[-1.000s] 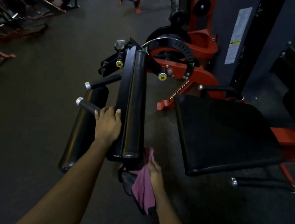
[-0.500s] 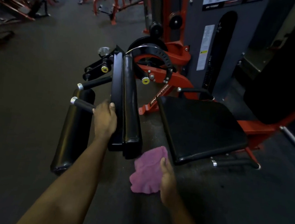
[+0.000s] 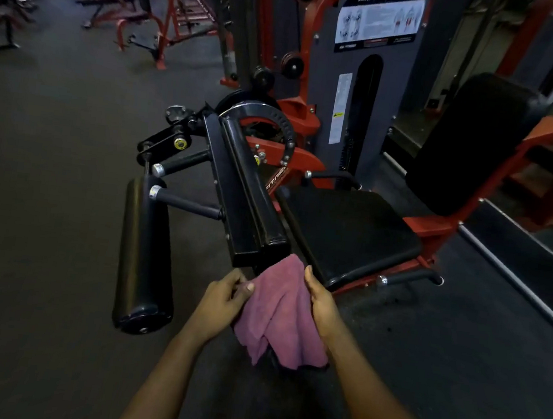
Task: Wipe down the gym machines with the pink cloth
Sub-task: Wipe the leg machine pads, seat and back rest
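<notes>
Pink cloth (image 3: 282, 313) hangs bunched between both hands just below the near end of the leg machine's black padded arm (image 3: 249, 196), the left hand (image 3: 223, 298) pinching its left edge between thumb and fingers, the right hand (image 3: 321, 304) gripping its right side, near the black seat (image 3: 348, 228).

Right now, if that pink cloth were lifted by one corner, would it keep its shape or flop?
Probably flop: the pink cloth hangs in soft folds between the left hand and right hand. Likely light: a thumb pinch seems to hold it.
</notes>
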{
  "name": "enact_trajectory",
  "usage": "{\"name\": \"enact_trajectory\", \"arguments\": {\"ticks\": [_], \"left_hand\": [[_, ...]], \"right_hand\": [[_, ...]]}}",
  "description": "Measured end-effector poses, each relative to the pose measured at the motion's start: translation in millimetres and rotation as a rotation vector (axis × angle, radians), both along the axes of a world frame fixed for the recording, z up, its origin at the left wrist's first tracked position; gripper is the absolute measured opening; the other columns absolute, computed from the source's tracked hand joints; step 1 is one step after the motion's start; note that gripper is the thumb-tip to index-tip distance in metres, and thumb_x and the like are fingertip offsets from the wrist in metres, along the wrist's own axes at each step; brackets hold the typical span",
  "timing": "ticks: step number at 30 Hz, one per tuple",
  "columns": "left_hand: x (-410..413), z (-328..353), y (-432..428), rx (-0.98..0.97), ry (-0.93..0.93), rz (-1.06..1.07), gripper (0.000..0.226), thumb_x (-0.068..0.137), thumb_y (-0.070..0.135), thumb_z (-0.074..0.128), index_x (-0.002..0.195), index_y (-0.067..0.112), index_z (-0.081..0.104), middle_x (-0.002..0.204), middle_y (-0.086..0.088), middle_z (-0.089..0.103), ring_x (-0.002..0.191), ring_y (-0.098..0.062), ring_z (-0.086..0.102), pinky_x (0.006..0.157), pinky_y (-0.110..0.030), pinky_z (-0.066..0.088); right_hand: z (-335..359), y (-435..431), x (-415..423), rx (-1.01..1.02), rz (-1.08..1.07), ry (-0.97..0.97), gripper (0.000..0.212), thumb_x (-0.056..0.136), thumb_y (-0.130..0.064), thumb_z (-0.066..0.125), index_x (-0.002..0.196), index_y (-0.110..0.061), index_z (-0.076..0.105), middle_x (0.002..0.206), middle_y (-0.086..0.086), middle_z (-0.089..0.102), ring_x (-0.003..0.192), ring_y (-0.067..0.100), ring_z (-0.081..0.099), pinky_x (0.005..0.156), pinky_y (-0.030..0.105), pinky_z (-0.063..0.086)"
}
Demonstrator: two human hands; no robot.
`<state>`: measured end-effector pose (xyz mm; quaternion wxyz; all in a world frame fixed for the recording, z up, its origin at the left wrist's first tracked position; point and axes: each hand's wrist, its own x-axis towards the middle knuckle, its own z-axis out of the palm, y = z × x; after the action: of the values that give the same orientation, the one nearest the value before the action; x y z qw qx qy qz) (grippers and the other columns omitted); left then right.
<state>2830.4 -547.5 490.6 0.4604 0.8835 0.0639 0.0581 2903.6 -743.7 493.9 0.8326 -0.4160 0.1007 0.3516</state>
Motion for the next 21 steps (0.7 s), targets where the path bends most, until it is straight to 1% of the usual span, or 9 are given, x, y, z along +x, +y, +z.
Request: {"name": "enact_trajectory", "arguments": {"ticks": [2,4,6,8,10,12,14,17,21], "left_hand": [[7.4,5.9,1.6,0.128,0.002,-0.013,0.026,0.103,0.037,0.054,0.081,0.025,0.045,0.067,0.005,0.058,0.060,-0.001,0.052,0.062,-0.035,0.038],[15.5,13.8,0.9,0.169,0.034,-0.059,0.026,0.103,0.038,0.055,0.083,0.025,0.043,0.070,0.003,0.059,0.063,-0.004,0.053,0.065,-0.037,0.040],[22.2,20.6,6.5,0.173,0.109,-0.154,0.032,0.096,0.051,0.059,0.083,0.025,0.046,0.075,0.005,0.060,0.067,-0.003,0.052,0.067,-0.032,0.043],[26.2,28.5,21.9,0.180,0.272,-0.243,0.039,0.086,0.061,0.066,0.084,0.023,0.055,0.084,0.002,0.065,0.074,-0.004,0.057,0.072,-0.029,0.047],[27.0,35.0,35.7,0.202,0.462,-0.342,0.039,0.082,0.057,0.076,0.092,0.021,0.065,0.095,0.001,0.070,0.085,-0.009,0.065,0.077,-0.028,0.052],[25.4,35.3,41.9,0.218,0.544,-0.416,0.040,0.080,0.050,0.082,0.097,0.016,0.069,0.099,-0.001,0.072,0.085,-0.009,0.066,0.078,-0.027,0.053],[24.1,32.4,44.8,0.217,0.555,-0.399,0.044,0.077,0.048,0.085,0.097,0.011,0.069,0.097,-0.004,0.071,0.080,-0.006,0.062,0.074,-0.026,0.051],[25.6,26.4,53.6,0.305,0.627,-0.374,0.049,0.071,0.049,0.088,0.097,0.012,0.069,0.093,-0.004,0.072,0.078,-0.009,0.061,0.072,-0.026,0.050],[32.3,23.1,62.6,0.434,0.440,-0.053,0.018,0.082,0.023,0.083,0.086,0.014,0.068,0.087,-0.004,0.070,0.090,-0.021,0.069,0.078,-0.027,0.050]], "right_hand": [[-2.6,-1.8,-14.3,-0.002,0.135,0.010,0.052,0.103,-0.046,0.050,0.118,-0.001,0.071,0.117,0.023,0.072,0.106,0.032,0.071,0.100,0.045,0.052],[-9.8,0.7,-29.8,-0.066,0.220,-0.031,0.048,0.099,-0.043,0.063,0.128,-0.005,0.067,0.125,0.021,0.069,0.114,0.032,0.069,0.108,0.051,0.047],[-24.5,1.6,-37.2,-0.237,0.214,-0.096,0.059,0.090,-0.039,0.077,0.136,-0.007,0.060,0.123,0.015,0.072,0.113,0.028,0.070,0.104,0.048,0.052],[-32.8,-0.5,-37.5,-0.298,0.170,-0.116,0.053,0.093,-0.029,0.073,0.136,-0.002,0.058,0.119,0.014,0.073,0.109,0.030,0.072,0.098,0.047,0.057],[-31.1,-7.4,-35.4,-0.309,0.187,-0.127,0.046,0.093,-0.024,0.073,0.131,-0.003,0.060,0.117,0.014,0.074,0.109,0.030,0.072,0.096,0.046,0.058],[-20.5,-15.6,-31.4,-0.386,0.274,-0.183,0.031,0.093,-0.023,0.072,0.121,-0.011,0.067,0.112,0.007,0.075,0.104,0.021,0.072,0.089,0.036,0.058],[-15.1,-20.8,-24.1,-0.464,0.356,-0.239,0.026,0.092,-0.022,0.072,0.117,-0.016,0.069,0.113,0.004,0.074,0.105,0.017,0.070,0.089,0.032,0.056],[-16.5,-21.8,-15.8,-0.513,0.366,-0.308,0.030,0.089,-0.027,0.076,0.118,-0.017,0.071,0.116,0.004,0.074,0.111,0.020,0.069,0.101,0.042,0.053],[-33.5,-16.8,-8.7,-0.721,0.162,-0.285,0.017,0.095,-0.022,0.065,0.111,-0.021,0.072,0.109,0.004,0.074,0.103,0.020,0.069,0.099,0.045,0.054]]}}
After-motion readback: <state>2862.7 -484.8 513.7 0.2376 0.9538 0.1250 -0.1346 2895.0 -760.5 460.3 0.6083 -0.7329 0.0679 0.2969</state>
